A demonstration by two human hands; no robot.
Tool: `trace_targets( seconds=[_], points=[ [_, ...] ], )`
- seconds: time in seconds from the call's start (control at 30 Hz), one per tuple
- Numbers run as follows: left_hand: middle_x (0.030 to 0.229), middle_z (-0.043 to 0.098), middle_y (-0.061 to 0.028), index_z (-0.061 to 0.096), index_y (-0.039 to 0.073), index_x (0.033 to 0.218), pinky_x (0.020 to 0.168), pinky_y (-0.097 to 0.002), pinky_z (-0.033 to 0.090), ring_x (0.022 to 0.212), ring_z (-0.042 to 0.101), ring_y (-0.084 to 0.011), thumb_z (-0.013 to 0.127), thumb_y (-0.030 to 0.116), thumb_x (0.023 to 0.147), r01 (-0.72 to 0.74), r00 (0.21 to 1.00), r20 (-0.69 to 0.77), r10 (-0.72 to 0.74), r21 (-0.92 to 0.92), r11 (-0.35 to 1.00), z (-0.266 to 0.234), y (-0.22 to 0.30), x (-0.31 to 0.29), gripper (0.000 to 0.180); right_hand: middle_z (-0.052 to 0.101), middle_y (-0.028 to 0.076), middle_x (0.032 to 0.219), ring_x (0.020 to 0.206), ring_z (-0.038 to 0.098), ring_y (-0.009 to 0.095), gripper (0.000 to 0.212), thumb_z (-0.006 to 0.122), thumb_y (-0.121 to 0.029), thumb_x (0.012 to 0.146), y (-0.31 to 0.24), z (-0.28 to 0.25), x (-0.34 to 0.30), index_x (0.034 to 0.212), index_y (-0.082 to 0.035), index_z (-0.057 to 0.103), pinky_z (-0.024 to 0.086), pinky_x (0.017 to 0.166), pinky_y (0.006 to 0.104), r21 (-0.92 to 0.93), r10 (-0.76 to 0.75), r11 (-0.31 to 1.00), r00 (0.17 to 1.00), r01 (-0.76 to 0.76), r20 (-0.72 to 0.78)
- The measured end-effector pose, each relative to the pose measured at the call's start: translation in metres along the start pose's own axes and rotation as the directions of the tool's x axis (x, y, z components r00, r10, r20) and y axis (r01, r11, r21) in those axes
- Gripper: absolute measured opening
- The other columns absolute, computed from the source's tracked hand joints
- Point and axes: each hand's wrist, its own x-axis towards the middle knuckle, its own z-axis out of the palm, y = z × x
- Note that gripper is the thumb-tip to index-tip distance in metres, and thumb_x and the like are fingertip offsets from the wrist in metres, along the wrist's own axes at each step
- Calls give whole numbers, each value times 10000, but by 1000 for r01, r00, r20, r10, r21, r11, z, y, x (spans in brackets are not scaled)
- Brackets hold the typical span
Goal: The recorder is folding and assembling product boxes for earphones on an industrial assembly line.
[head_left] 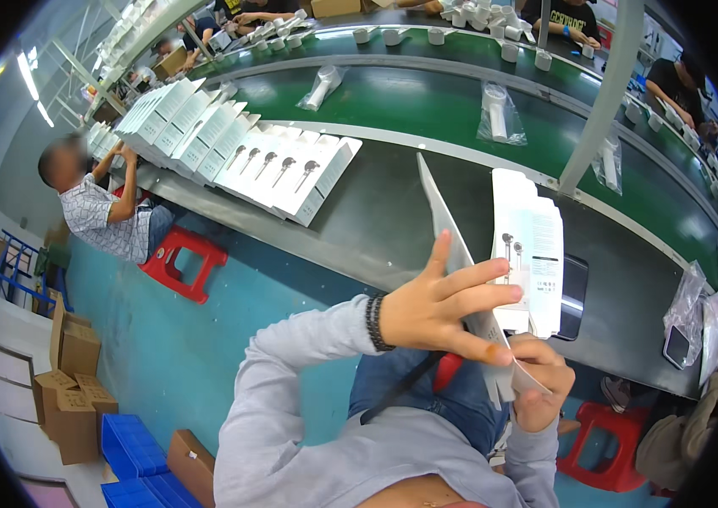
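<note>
The person's bare right hand (541,385) grips the lower end of a thin white cardboard carton (441,212), tilted at the edge of the long dark table (393,220); the left hand (439,309) is spread open against it. This looks like opening the carton out; next probably calls for squaring its walls. Beyond, flat white printed cartons (541,220) lie stacked.

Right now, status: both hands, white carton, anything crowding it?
Right hand gripping white carton at lower end; left hand spread across it, fingers apart; printed cartons close on its right.
</note>
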Motion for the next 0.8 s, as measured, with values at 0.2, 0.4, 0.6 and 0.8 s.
trace_targets(
  seconds=[0.2,0.4,0.6,0.8],
  points=[
    [1250,414,-198,384,411,1205,945,-565,270,1038,488,-345,674,497,651,194,937,336,-91,-286,938,-36,5,0,632,632,177,803,676,616,204,246,645,-105,757,7,-14,-19,934,60,603,471,576,278,-298,139,947,990,-123,32],
    [1222,445,-195,449,373,1194,896,-541,349,1025,512,-322,734,458,508,288,849,500,-171,-167,943,-43,13,-5,748,623,112,677,526,602,207,265,681,26,637,12,-3,0,894,13,616,446,487,268,-648,75,761,993,0,89],
    [781,634,-53,544,27,1139,487,-205,478,601,629,-180,670,130,698,275,893,410,-186,-170,946,-55,13,-11,470,605,101,702,613,585,189,328,641,-249,743,38,-17,-21,937,10,584,447,585,287,-257,272,928,962,-271,-33],
    [630,599,-22,505,-17,1121,518,-204,461,544,594,-115,811,174,615,632,715,46,-698,-469,617,-33,36,-13,622,587,183,1037,935,576,292,467,614,-348,803,68,11,-52,1055,41,553,428,808,354,-451,179,879,984,-153,15]
  ],
)
